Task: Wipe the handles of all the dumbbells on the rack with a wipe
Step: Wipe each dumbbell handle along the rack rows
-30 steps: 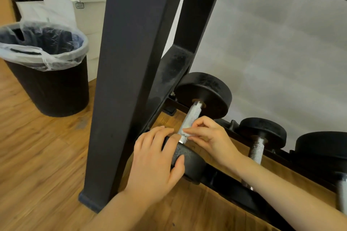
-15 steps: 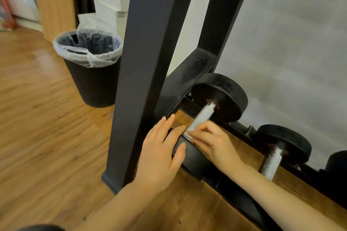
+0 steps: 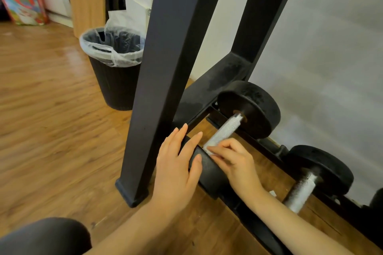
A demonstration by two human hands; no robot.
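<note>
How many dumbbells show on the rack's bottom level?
2 clearly: the left dumbbell under both hands, the second dumbbell to its right. A dark edge at the far right may be a third.

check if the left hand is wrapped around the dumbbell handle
No, the left hand rests with straight fingers on the near weight head, while the right hand works at the handle.

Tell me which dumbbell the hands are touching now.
The leftmost dumbbell, beside the rack leg. The left hand rests on its near weight; the right hand holds its handle. The next dumbbell is untouched.
</note>
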